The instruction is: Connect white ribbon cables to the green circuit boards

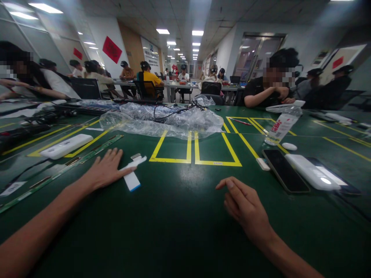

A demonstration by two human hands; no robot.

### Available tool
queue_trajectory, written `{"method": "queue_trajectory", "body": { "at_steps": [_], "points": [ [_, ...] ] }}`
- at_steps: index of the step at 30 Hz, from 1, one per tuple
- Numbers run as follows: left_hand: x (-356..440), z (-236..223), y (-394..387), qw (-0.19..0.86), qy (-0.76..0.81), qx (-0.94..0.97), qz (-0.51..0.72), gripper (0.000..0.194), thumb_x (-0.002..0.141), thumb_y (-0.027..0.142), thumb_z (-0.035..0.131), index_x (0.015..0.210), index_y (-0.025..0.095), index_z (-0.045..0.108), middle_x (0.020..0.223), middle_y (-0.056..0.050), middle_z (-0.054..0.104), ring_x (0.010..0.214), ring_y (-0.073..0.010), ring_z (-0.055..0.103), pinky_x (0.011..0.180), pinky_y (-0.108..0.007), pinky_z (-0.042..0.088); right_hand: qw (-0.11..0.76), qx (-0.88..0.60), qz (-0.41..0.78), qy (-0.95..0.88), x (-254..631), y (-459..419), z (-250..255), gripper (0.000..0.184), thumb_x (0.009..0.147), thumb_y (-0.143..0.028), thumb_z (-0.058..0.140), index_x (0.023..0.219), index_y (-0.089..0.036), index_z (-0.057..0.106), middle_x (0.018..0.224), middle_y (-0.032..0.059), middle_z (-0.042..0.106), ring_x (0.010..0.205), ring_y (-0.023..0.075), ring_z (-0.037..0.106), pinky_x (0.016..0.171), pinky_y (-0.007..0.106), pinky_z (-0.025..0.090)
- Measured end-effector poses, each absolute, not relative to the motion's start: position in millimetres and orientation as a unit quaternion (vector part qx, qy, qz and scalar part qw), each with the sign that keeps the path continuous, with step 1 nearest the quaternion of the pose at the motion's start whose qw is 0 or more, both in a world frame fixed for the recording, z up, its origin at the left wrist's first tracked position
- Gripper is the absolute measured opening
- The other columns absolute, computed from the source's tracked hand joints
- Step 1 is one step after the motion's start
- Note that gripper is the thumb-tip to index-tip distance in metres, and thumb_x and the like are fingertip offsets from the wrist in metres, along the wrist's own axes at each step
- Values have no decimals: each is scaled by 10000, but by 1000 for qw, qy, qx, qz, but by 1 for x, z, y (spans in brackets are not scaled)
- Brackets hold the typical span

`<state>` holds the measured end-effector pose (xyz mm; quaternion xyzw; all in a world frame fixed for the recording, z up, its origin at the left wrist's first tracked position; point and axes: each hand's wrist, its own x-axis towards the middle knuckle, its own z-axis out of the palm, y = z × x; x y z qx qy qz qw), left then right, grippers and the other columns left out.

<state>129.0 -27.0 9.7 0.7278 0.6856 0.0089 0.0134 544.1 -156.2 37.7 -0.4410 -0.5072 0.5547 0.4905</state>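
My left hand (106,168) lies flat on the green table with its fingers spread. Its thumb rests across a white flat ribbon cable (131,180), which has a blue-edged end and a small connector piece. Just beyond that hand runs a long, narrow green circuit board strip (95,151). On the other side, my right hand (245,202) hovers over or rests on the table; which one I cannot tell. Its fingers are curled, thumb against the index finger, and nothing shows between them.
Clear plastic wrap (174,119) with black cables lies ahead. To the right are a tilted plastic bottle (282,125), a black phone (285,170) and a white device (310,172). A white power bank-like block (67,146) sits left. A person (269,83) sits opposite.
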Motion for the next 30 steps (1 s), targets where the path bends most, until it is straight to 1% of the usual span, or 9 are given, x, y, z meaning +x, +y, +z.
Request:
{"method": "queue_trajectory", "body": {
  "at_steps": [3, 5, 10, 14, 17, 19, 21, 25, 30],
  "points": [
    [196, 9, -53, 27, 590, 807, 2, 1030, 822, 801, 405, 1561, 122, 172, 1603, -146, 110, 1482, -349, 125, 1181, -547, 157, 509, -433, 564, -484, 544, -155, 37, 300, 985, -467, 489, 932, -200, 616, 473, -114, 261, 385, 66, 180, 347, 211, 166],
    [236, 10, -76, 40, 504, 863, 2, 1041, 804, 809, 425, 1567, 160, 143, 1603, -129, 114, 1483, -343, 131, 1185, -549, 152, 504, -446, 556, -488, 545, -154, 35, 287, 979, -462, 506, 979, -200, 621, 476, -114, 264, 392, 68, 189, 359, 216, 168],
    [273, 16, -103, 65, 408, 911, 18, 835, 916, 711, 339, 1574, 271, 72, 1619, -42, 82, 1491, -279, 137, 1195, -528, 159, 463, -510, 481, -543, 550, -152, 29, 319, 935, -453, 587, 1123, -198, 622, 521, -99, 307, 452, 83, 255, 413, 233, 195],
    [217, 13, -58, -2, 544, 837, 59, 725, 980, 610, 238, 1556, 171, 230, 1605, -96, 197, 1484, -275, 182, 1198, -508, 169, 437, -529, 437, -582, 552, -155, 31, 373, 957, -486, 526, 1157, -190, 633, 550, -85, 290, 465, 92, 267, 422, 244, 199],
    [150, 6, -22, -51, 678, 729, 76, 797, 962, 626, 234, 1494, 43, 345, 1577, -190, 249, 1459, -372, 214, 1161, -561, 218, 419, -526, 405, -620, 552, -156, 35, 404, 989, -487, 455, 1216, -197, 620, 564, -77, 291, 463, 96, 288, 419, 245, 205],
    [111, 2, -10, -56, 733, 673, 80, 856, 967, 631, 201, 1446, -62, 355, 1545, -266, 264, 1410, -482, 238, 1080, -653, 265, 408, -534, 364, -645, 552, -156, 36, 416, 1003, -476, 424, 1246, -197, 615, 564, -74, 295, 461, 98, 302, 420, 247, 214],
    [88, 0, -6, -48, 756, 648, 79, 882, 979, 621, 167, 1399, -128, 365, 1501, -311, 312, 1355, -534, 292, 1011, -685, 310, 390, -546, 316, -671, 552, -156, 37, 423, 1015, -457, 400, 1269, -194, 614, 554, -72, 309, 453, 100, 318, 422, 250, 224],
    [92, 0, -9, -5, 736, 675, 51, 850, 982, 596, 213, 1397, -127, 377, 1486, -315, 339, 1362, -481, 334, 1051, -630, 309, 352, -528, 224, -740, 551, -157, 36, 415, 1035, -398, 366, 1313, -193, 596, 518, -78, 335, 405, 97, 336, 426, 260, 241],
    [166, 4, -33, 24, 631, 775, 17, 787, 967, 581, 274, 1506, 9, 312, 1568, -208, 244, 1454, -347, 247, 1167, -520, 236, 326, -489, 145, -796, 550, -161, 36, 392, 1040, -339, 370, 1349, -186, 556, 531, -65, 485, 383, 97, 406, 442, 259, 326]
  ]
}}
